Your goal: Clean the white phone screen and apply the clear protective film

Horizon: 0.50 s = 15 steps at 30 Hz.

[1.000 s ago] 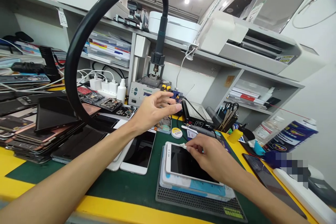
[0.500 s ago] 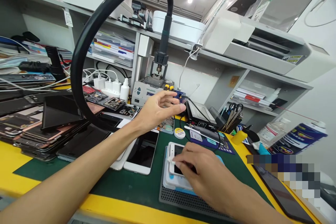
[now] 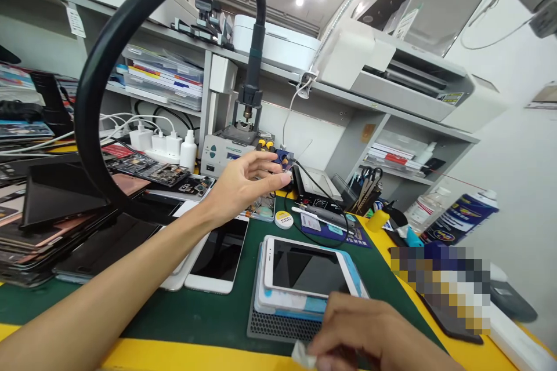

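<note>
A white phone with a dark screen lies on a white and blue pad, which rests on a black perforated stand. My right hand is low in front of the stand, its fingers pinching a small white tissue. My left hand hovers above the mat near the grey machine, fingers apart and curved, holding nothing. Beneath my left forearm another white phone lies on the green mat.
Stacked phones and parts fill the left side, beside a thick black hose. A round white tin and a soldering tool lie behind the stand. A blue can and a clear bottle stand right.
My right hand has moved off the phone towards the front edge with the tissue, uncovering the screen. My left hand keeps its open pose. The view has shifted right.
</note>
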### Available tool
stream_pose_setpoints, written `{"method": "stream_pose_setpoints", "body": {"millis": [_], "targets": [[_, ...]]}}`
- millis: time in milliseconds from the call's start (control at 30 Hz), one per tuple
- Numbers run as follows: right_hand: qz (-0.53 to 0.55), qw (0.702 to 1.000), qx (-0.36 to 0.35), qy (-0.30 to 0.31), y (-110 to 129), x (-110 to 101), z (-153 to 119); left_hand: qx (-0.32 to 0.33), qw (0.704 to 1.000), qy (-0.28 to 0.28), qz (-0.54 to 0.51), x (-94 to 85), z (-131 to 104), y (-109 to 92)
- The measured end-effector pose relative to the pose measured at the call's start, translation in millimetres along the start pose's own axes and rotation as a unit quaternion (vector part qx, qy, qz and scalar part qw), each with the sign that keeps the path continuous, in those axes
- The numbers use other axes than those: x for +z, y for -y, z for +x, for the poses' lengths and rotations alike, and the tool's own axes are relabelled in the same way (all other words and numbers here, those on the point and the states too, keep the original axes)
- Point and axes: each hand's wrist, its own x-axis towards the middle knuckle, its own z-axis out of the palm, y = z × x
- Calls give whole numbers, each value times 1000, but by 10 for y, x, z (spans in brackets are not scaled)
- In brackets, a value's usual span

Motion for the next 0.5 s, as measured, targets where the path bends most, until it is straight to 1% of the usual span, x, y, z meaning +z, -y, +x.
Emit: {"method": "stream_pose_setpoints", "body": {"millis": [67, 100, 167, 233, 367, 500], "targets": [[-24, 996, 55, -66, 42, -56, 43, -1, 1000, 2, 0, 13, -5, 2], [-38, 992, 71, -93, 58, -78, 89, -4, 1000, 4, 1, 19, -8, 2], [-64, 987, 78, -125, 69, -103, 213, -8, 1000, 5, 5, 28, -13, 1], [-84, 986, 55, -130, 56, -94, 356, -13, 1000, 3, 8, 33, -16, -5], [-127, 987, -10, -102, 24, -39, 610, -22, 1000, -1, 9, 31, -25, -26], [-192, 977, -12, -90, 21, -68, 802, -19, 1000, -6, 7, 24, -25, -41]]}}
